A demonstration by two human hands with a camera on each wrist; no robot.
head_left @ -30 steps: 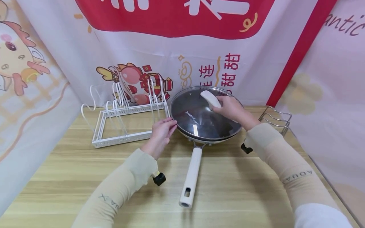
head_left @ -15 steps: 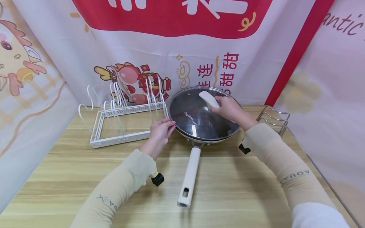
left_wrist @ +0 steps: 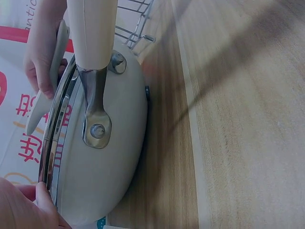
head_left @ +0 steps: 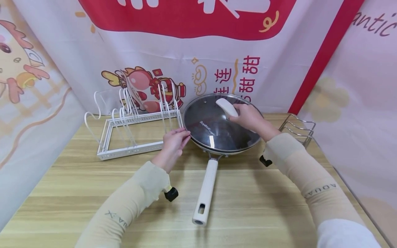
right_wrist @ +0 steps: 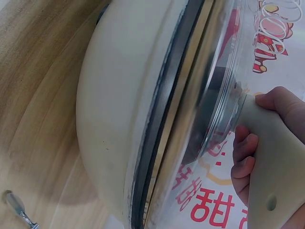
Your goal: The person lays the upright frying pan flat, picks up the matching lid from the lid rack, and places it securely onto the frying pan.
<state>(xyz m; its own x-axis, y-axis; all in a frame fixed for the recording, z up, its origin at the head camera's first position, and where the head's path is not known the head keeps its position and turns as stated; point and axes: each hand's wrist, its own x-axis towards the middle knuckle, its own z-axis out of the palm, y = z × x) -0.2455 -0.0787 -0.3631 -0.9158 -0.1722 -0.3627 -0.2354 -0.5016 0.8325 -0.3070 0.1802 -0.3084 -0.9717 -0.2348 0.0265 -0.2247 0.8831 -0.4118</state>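
Observation:
A cream wok stands on the wooden table, its long pale handle toward the front. On top lies a glass lid with a metal rim and a cream knob. My right hand grips that knob, fingers and thumb wrapped about it in the right wrist view. At the wok's left side my left hand pinches the lid's rim between thumb and fingers. The lid rests over the wok; the left wrist view shows a dark line between rim and wok edge. The wok's inside is dark behind the glass.
Left of the wok, close beside it, stands a white wire rack with upright loops. A small chrome wire rack is at the right, partly behind the right arm. Printed cloth hangs behind the table.
The view shifts slightly. Both hands keep their places on the lid, and the wok and lid stay where they were.

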